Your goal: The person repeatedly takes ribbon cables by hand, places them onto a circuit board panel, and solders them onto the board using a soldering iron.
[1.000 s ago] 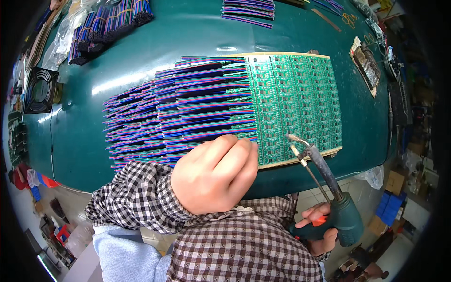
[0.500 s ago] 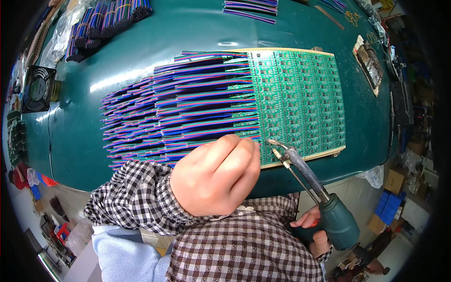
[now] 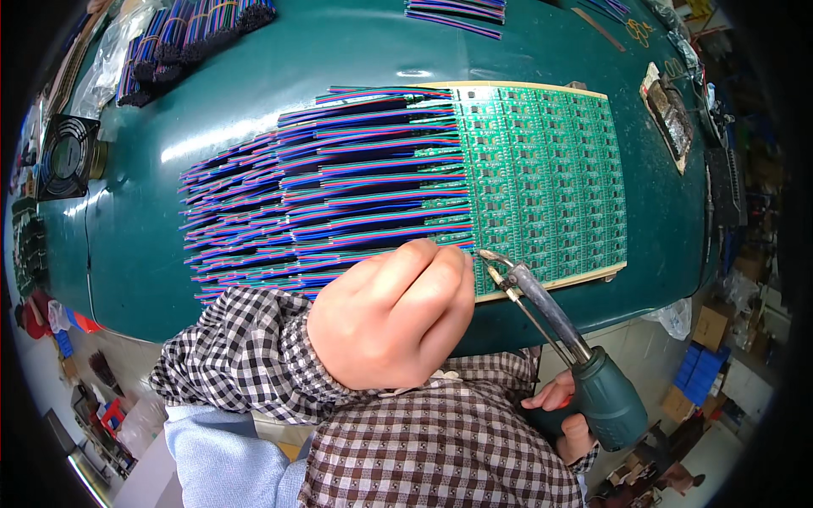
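Soldering looks under way: the left hand, closed, pins striped ribbon wires at the green circuit board near the worktop's front edge, the right hand grips the soldering gun, whose tip likely needs steady placement.

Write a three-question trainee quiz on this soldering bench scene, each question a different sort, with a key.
1. True or false: the soldering gun is in the right hand.
2. Which side of the green circuit board panel do the striped ribbon wires lie on? A left, B right.
3. Fill in: the left hand is closed at the panel's ____ edge.

Key: 1 true; 2 A; 3 near.
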`<action>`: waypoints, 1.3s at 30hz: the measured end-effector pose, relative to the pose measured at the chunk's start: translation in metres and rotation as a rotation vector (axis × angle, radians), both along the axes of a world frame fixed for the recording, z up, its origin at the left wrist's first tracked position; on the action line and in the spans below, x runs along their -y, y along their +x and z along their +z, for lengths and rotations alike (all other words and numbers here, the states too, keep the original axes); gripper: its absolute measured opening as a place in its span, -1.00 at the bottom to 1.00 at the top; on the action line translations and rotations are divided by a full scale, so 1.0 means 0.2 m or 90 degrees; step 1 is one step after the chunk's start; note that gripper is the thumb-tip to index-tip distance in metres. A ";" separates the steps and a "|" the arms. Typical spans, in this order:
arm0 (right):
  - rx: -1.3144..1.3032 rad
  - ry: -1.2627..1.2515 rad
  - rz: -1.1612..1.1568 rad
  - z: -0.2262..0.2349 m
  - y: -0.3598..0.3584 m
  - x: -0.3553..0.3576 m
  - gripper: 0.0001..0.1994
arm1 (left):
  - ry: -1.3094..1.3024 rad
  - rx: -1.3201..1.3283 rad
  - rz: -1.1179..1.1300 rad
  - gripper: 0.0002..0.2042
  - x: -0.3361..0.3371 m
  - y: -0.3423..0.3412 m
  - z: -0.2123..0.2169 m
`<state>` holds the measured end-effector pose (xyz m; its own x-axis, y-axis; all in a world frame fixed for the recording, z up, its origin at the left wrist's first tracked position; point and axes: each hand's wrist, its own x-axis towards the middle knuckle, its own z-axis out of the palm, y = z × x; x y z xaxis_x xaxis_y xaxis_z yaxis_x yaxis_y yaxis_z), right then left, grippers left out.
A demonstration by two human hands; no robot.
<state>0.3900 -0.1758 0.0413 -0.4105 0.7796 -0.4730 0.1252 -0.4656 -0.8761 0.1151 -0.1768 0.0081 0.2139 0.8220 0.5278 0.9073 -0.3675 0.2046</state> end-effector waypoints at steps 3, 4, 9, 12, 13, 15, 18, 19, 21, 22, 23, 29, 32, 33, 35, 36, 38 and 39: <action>-0.008 -0.002 -0.011 -0.01 0.01 0.01 -0.34 | 0.003 0.002 -0.001 -0.67 0.00 0.00 0.00; -0.022 -0.002 -0.018 -0.01 0.02 0.02 -0.33 | 0.007 0.002 0.000 -0.67 0.00 0.00 0.00; 0.004 0.047 -0.007 0.00 0.01 0.00 -0.31 | -0.008 0.010 0.002 -0.67 0.00 0.01 0.00; 0.001 0.077 -0.003 -0.02 0.02 0.01 -0.33 | -0.006 0.011 0.000 -0.67 0.00 0.00 0.00; -0.005 0.074 -0.013 -0.02 0.03 0.01 -0.34 | -0.004 0.010 0.000 -0.67 0.00 0.01 -0.01; -0.016 0.044 -0.006 -0.01 0.03 0.01 -0.34 | -0.008 0.005 0.000 -0.67 0.00 0.01 0.00; -0.027 -0.003 -0.019 0.00 0.02 0.01 -0.35 | -0.017 -0.001 0.002 -0.67 0.00 0.00 0.00; -0.027 -0.019 -0.041 0.00 0.02 0.02 -0.35 | -0.020 -0.001 0.002 -0.67 0.01 0.00 0.01; -0.030 -0.028 -0.042 -0.01 0.03 0.02 -0.35 | -0.020 0.002 0.002 -0.67 0.01 0.01 0.00; -0.034 -0.036 -0.042 -0.01 0.03 0.03 -0.35 | -0.019 0.005 0.002 -0.67 0.00 0.01 0.00; -0.033 -0.035 -0.043 -0.01 0.03 0.03 -0.35 | -0.019 0.005 0.001 -0.67 0.00 0.01 0.00; -0.033 -0.036 -0.037 -0.01 0.02 0.02 -0.33 | -0.005 0.009 0.009 -0.68 0.00 0.01 -0.01; -0.039 -0.035 -0.044 0.00 0.02 0.03 -0.33 | 0.008 0.003 0.010 -0.68 0.00 0.01 -0.01; -0.035 -0.034 -0.048 0.00 0.02 0.03 -0.33 | 0.008 0.002 0.010 -0.68 0.00 0.01 -0.01; -0.031 -0.034 -0.051 0.00 0.02 0.03 -0.33 | 0.009 0.000 0.010 -0.68 0.00 0.01 -0.01; -0.029 -0.027 -0.050 -0.01 0.02 0.03 -0.32 | 0.006 0.001 0.009 -0.68 0.00 0.01 -0.01; -0.028 -0.021 -0.049 -0.01 0.03 0.04 -0.31 | 0.004 0.001 0.007 -0.68 0.00 0.01 -0.01; -0.024 -0.007 -0.052 -0.01 0.04 0.04 -0.31 | 0.005 -0.003 0.007 -0.68 0.00 0.01 -0.01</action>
